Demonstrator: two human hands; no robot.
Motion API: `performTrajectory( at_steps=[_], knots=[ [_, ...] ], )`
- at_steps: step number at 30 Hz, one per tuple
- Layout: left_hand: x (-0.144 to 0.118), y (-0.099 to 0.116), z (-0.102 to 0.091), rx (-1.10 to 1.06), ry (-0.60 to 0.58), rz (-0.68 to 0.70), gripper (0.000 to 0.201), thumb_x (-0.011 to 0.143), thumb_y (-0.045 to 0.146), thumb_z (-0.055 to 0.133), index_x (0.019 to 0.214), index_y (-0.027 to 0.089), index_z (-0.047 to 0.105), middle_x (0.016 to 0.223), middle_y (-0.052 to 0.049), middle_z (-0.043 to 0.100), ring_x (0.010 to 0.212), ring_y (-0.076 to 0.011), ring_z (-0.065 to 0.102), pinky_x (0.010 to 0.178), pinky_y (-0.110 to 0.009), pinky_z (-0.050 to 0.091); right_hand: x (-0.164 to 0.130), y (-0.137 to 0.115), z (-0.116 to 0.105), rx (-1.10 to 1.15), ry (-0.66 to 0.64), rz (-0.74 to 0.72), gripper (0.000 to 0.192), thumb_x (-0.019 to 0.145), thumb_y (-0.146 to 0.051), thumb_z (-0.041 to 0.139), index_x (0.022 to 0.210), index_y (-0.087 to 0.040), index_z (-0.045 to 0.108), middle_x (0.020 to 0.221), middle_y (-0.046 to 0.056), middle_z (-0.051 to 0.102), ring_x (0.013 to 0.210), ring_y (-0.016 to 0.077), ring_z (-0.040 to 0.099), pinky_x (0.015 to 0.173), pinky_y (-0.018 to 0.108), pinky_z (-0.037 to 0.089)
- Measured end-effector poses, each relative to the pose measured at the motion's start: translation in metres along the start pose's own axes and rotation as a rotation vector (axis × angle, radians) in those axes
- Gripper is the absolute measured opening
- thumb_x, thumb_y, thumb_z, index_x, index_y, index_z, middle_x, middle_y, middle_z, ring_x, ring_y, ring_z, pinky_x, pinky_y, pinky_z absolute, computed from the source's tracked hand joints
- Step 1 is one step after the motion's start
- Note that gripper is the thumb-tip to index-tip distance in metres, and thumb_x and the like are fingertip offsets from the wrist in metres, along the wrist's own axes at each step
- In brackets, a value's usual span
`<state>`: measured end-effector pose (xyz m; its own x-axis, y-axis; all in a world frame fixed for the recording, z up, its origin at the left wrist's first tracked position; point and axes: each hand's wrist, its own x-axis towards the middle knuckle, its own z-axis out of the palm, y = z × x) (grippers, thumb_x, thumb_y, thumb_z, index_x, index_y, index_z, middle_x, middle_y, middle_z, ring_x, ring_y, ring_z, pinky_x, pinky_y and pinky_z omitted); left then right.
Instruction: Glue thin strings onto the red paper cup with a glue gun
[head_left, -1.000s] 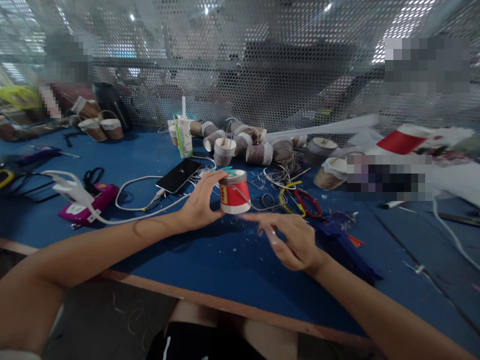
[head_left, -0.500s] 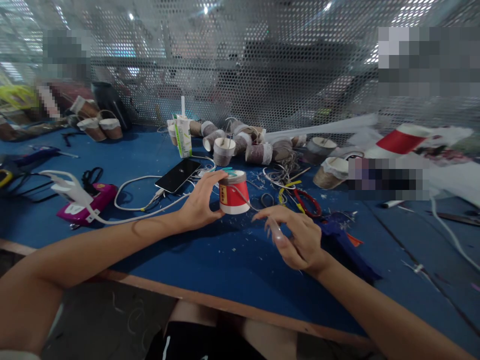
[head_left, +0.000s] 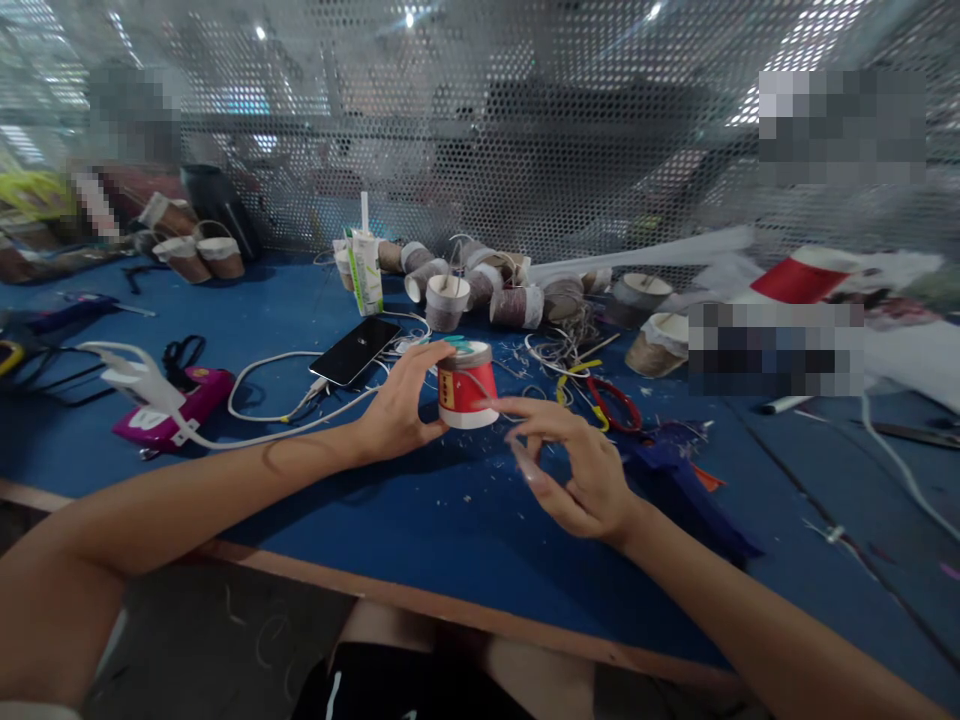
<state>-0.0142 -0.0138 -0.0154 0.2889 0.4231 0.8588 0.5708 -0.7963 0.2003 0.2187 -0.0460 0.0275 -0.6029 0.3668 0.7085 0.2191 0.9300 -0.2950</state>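
My left hand (head_left: 401, 400) grips a small red and white paper cup (head_left: 471, 400) from its left side, with the thumb low and the fingers over the top. Grey cord (head_left: 466, 352) is wound round the cup's upper end, and a loose length slants across the red wall. My right hand (head_left: 574, 465) is at the cup's right side, its index fingertip by the lower wall where the cord comes off. The fingers are curled with the cord running to them; its tail is hard to make out. Something teal shows on top of the cup, near my left fingertips.
Several cord-wrapped cups (head_left: 517, 307) lie behind, by a drink carton (head_left: 365, 272). A phone (head_left: 355, 351) and a magenta power strip (head_left: 176, 408) with white cables are at left. Red-handled scissors (head_left: 615, 403) and a dark blue tool (head_left: 686, 490) lie right of my right hand.
My right hand has moved left, up to the cup's side, and the cord stretch between hand and cup is shorter. My left hand and the cup have hardly moved.
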Motion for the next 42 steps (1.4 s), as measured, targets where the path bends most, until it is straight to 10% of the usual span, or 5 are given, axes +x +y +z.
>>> performTrajectory(
  at_steps=[3,9,16,25,42],
  knots=[
    [-0.001,-0.002,0.000,-0.001,-0.015,0.008,0.076,0.071,0.017,0.071,0.137,0.019,0.035,0.127,-0.015,0.058,0.120,-0.0292,0.057,0.101,-0.051,0.051,0.001,0.001,0.002,-0.013,-0.112,0.065,0.025,0.090,-0.024,0.047,0.115,-0.024,0.045,0.135,0.015,0.059,0.053,0.0094,0.060,0.049,0.027,0.051],
    [-0.002,-0.002,0.000,-0.008,-0.026,-0.010,0.074,0.070,0.016,0.068,0.137,0.019,0.036,0.128,-0.015,0.058,0.122,-0.0297,0.056,0.103,-0.052,0.050,-0.001,0.002,-0.001,0.039,0.009,0.042,0.008,0.094,-0.027,0.041,0.092,-0.023,0.048,0.077,0.002,0.062,0.055,0.0127,0.060,0.046,0.025,0.047],
    [-0.002,-0.003,-0.001,-0.039,-0.030,-0.004,0.072,0.073,0.019,0.068,0.137,0.019,0.035,0.129,-0.015,0.057,0.123,-0.0300,0.055,0.102,-0.052,0.050,0.000,0.002,0.001,0.178,-0.005,0.149,0.011,0.095,-0.023,0.043,0.105,-0.023,0.048,0.126,0.014,0.063,0.049,0.0075,0.056,0.048,0.027,0.051],
    [0.000,-0.002,0.001,-0.041,-0.001,-0.010,0.070,0.074,0.021,0.070,0.136,0.018,0.036,0.127,-0.015,0.056,0.121,-0.0293,0.056,0.102,-0.050,0.049,-0.004,0.005,0.000,-0.170,0.180,0.105,0.022,0.093,-0.015,0.044,0.073,-0.021,0.051,0.054,-0.003,0.051,0.045,0.0101,0.051,0.047,0.025,0.040],
    [-0.003,0.015,0.003,0.075,0.028,0.058,0.078,0.080,0.047,0.068,0.141,0.016,0.030,0.120,-0.017,0.060,0.103,-0.0290,0.061,0.089,-0.048,0.051,0.016,0.009,0.022,-0.566,-0.022,0.146,0.051,0.100,-0.054,0.029,0.069,-0.019,0.050,0.059,0.002,0.054,0.056,0.0133,0.048,0.053,0.026,0.035]
  ],
)
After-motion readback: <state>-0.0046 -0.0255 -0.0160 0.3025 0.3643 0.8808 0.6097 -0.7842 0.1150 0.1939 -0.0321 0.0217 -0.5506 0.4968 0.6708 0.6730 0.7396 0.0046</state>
